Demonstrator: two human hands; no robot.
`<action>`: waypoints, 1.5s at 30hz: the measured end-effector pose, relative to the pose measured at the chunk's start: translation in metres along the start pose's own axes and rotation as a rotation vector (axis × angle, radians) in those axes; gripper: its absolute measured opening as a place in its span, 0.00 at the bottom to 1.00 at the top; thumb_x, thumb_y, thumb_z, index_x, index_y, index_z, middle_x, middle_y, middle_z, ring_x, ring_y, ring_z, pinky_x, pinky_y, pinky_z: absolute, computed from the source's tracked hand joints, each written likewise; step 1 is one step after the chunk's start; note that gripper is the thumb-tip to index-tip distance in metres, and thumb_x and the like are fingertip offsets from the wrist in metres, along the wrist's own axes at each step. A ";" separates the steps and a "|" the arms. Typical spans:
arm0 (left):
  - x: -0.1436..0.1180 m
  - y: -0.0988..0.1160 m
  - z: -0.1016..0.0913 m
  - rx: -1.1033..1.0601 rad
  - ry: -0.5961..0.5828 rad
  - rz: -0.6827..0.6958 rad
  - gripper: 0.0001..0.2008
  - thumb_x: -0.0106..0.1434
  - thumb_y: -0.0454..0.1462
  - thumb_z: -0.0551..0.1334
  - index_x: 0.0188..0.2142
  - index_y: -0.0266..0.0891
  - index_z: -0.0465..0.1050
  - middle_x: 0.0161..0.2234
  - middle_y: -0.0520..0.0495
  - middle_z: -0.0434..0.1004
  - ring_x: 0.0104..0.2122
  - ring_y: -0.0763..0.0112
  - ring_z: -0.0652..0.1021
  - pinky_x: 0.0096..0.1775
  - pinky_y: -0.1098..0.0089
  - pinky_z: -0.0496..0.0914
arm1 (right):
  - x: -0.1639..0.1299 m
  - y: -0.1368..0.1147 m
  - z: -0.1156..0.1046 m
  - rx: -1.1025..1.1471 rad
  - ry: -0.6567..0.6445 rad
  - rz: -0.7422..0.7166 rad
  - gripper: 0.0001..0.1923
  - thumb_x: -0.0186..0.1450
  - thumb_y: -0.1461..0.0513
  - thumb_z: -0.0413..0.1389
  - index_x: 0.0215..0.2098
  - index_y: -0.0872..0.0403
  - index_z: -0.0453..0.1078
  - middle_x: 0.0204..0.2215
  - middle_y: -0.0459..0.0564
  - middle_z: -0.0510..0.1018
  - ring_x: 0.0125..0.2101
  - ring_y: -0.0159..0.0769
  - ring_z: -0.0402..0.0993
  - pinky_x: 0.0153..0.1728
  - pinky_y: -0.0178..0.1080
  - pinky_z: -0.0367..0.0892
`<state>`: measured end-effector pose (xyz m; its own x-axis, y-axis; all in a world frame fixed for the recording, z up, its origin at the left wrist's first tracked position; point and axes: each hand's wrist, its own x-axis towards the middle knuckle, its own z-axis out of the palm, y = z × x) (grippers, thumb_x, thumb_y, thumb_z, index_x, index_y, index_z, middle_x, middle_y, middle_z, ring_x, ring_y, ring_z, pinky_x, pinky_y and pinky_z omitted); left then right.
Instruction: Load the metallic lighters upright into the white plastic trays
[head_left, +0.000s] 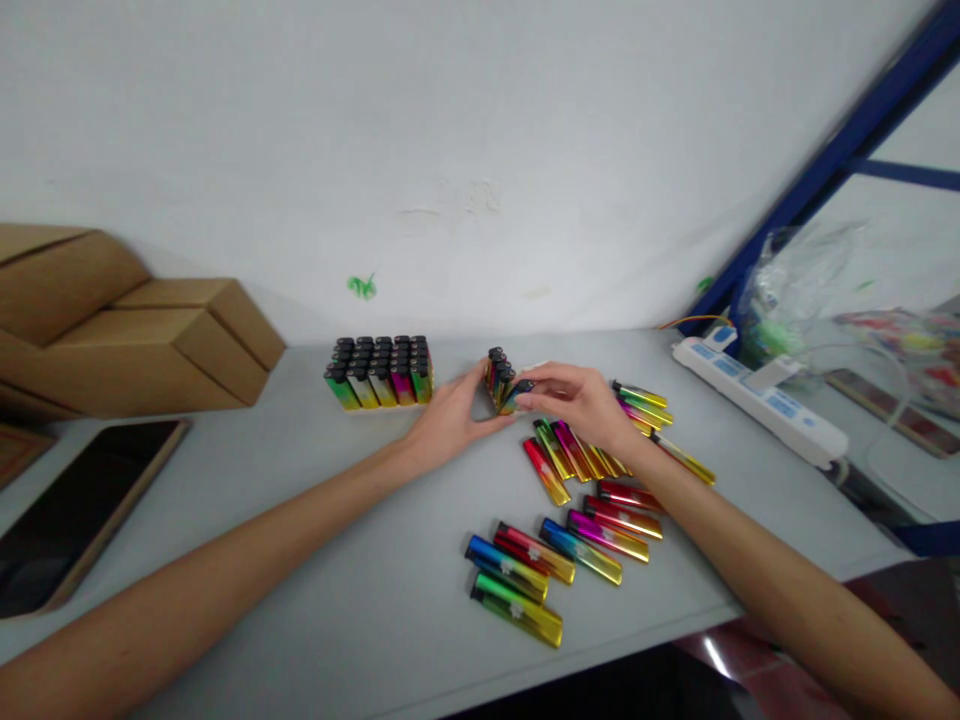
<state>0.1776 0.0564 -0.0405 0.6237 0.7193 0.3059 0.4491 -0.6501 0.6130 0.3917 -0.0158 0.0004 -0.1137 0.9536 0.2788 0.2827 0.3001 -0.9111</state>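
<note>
Black-capped and bluish, one slim lighter (514,394) is pinched between the thumb and fingers of my right hand (581,403). Its long axis leans, cap up and to the right, at the near right side of a small upright cluster of black-topped, dark-coloured lighters (496,368). That cluster stands between my hands; my left hand (448,418) is nearer, thumb and fingers curved around it, though I can't tell how firmly they press. Glossy metallic lighters (517,609), flat and oblong, fading from red, blue, green or magenta into gold, lie slantwise on the smooth grey tabletop (322,570). Left of the cluster, well apart from it, stands a tight block of multicoloured lighters (380,374).
</note>
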 end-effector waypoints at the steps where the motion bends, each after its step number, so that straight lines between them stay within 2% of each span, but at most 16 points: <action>1: 0.000 0.000 0.000 0.006 0.002 -0.004 0.40 0.63 0.51 0.69 0.68 0.40 0.59 0.64 0.37 0.73 0.61 0.49 0.76 0.62 0.51 0.70 | 0.000 0.000 -0.001 -0.015 0.002 0.001 0.15 0.63 0.54 0.69 0.44 0.52 0.81 0.39 0.51 0.85 0.37 0.40 0.82 0.43 0.46 0.78; 4: 0.000 -0.002 0.001 0.011 0.002 -0.012 0.41 0.63 0.52 0.68 0.69 0.41 0.58 0.64 0.36 0.72 0.62 0.49 0.75 0.63 0.50 0.69 | 0.001 -0.002 -0.006 -0.105 -0.001 -0.037 0.15 0.64 0.54 0.67 0.45 0.52 0.81 0.37 0.51 0.85 0.36 0.40 0.81 0.42 0.46 0.78; 9: 0.000 -0.003 0.002 0.017 0.004 -0.005 0.42 0.63 0.53 0.68 0.69 0.39 0.57 0.65 0.36 0.72 0.62 0.51 0.75 0.64 0.52 0.68 | 0.001 -0.010 -0.012 -0.268 -0.070 -0.145 0.11 0.67 0.55 0.65 0.45 0.50 0.80 0.41 0.52 0.84 0.38 0.40 0.80 0.43 0.45 0.77; 16: 0.001 -0.001 0.001 0.016 0.000 -0.007 0.41 0.63 0.51 0.68 0.69 0.38 0.58 0.65 0.35 0.72 0.63 0.48 0.74 0.63 0.50 0.68 | 0.002 0.010 -0.004 -0.073 0.030 -0.079 0.19 0.63 0.51 0.68 0.47 0.50 0.73 0.39 0.49 0.82 0.35 0.37 0.80 0.42 0.43 0.78; 23: 0.001 -0.001 0.000 -0.003 -0.001 0.011 0.39 0.63 0.52 0.68 0.68 0.38 0.60 0.64 0.37 0.73 0.61 0.50 0.76 0.62 0.53 0.70 | 0.001 0.005 0.002 -0.253 -0.025 -0.143 0.14 0.67 0.52 0.64 0.46 0.49 0.75 0.38 0.50 0.83 0.37 0.40 0.80 0.45 0.46 0.76; 28: 0.001 0.001 0.000 0.019 0.011 -0.005 0.39 0.63 0.51 0.68 0.67 0.37 0.62 0.63 0.37 0.74 0.61 0.49 0.76 0.62 0.52 0.69 | 0.002 0.002 -0.001 -0.323 -0.043 -0.077 0.18 0.65 0.52 0.67 0.48 0.50 0.70 0.35 0.48 0.82 0.33 0.38 0.78 0.38 0.42 0.73; 31: 0.001 0.002 -0.001 -0.001 0.007 -0.006 0.38 0.63 0.50 0.69 0.67 0.38 0.62 0.63 0.38 0.74 0.61 0.49 0.76 0.62 0.52 0.69 | 0.000 -0.011 -0.012 -0.427 -0.037 -0.090 0.17 0.65 0.49 0.66 0.41 0.50 0.69 0.30 0.46 0.78 0.28 0.36 0.71 0.33 0.39 0.67; 32: 0.001 0.003 -0.001 -0.009 0.006 -0.004 0.38 0.62 0.49 0.69 0.67 0.38 0.62 0.63 0.38 0.74 0.61 0.49 0.76 0.62 0.52 0.70 | -0.001 -0.017 -0.015 -0.472 -0.081 -0.110 0.17 0.65 0.48 0.66 0.38 0.50 0.70 0.30 0.46 0.77 0.28 0.36 0.69 0.33 0.39 0.66; 34: 0.001 0.003 -0.001 -0.017 0.008 0.000 0.39 0.62 0.48 0.69 0.68 0.37 0.61 0.63 0.37 0.74 0.61 0.50 0.76 0.63 0.53 0.69 | -0.007 -0.027 -0.019 -0.567 -0.255 -0.126 0.17 0.66 0.47 0.65 0.34 0.51 0.72 0.31 0.48 0.76 0.31 0.38 0.70 0.37 0.40 0.65; 37: 0.001 0.000 0.000 -0.030 0.012 0.009 0.41 0.61 0.46 0.70 0.68 0.34 0.60 0.63 0.35 0.73 0.61 0.49 0.75 0.63 0.54 0.69 | -0.017 -0.035 -0.013 -0.719 -0.442 -0.059 0.18 0.66 0.47 0.64 0.38 0.53 0.74 0.40 0.54 0.77 0.38 0.44 0.73 0.41 0.43 0.67; 39: 0.002 -0.003 0.000 -0.052 0.015 0.018 0.41 0.60 0.46 0.70 0.68 0.34 0.61 0.63 0.34 0.73 0.61 0.48 0.75 0.63 0.53 0.68 | -0.022 -0.036 -0.004 -0.802 -0.499 -0.015 0.19 0.67 0.47 0.64 0.41 0.54 0.74 0.43 0.57 0.76 0.42 0.47 0.74 0.45 0.46 0.68; 42: 0.003 -0.007 0.001 -0.079 0.030 0.030 0.41 0.57 0.45 0.71 0.67 0.35 0.62 0.62 0.35 0.74 0.61 0.48 0.76 0.63 0.53 0.68 | -0.026 -0.036 0.007 -0.861 -0.537 -0.005 0.14 0.70 0.52 0.62 0.40 0.56 0.74 0.44 0.58 0.75 0.44 0.48 0.74 0.49 0.47 0.69; 45: 0.003 -0.007 0.000 -0.087 0.033 0.027 0.42 0.56 0.44 0.72 0.66 0.35 0.62 0.63 0.35 0.73 0.61 0.48 0.75 0.64 0.53 0.67 | -0.024 -0.039 0.009 -0.755 -0.563 -0.049 0.11 0.73 0.56 0.59 0.39 0.56 0.73 0.43 0.57 0.75 0.44 0.44 0.75 0.50 0.47 0.69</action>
<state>0.1763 0.0635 -0.0439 0.6124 0.7108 0.3460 0.3746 -0.6464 0.6647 0.3744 -0.0501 0.0261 -0.5293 0.8466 -0.0561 0.7856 0.4641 -0.4093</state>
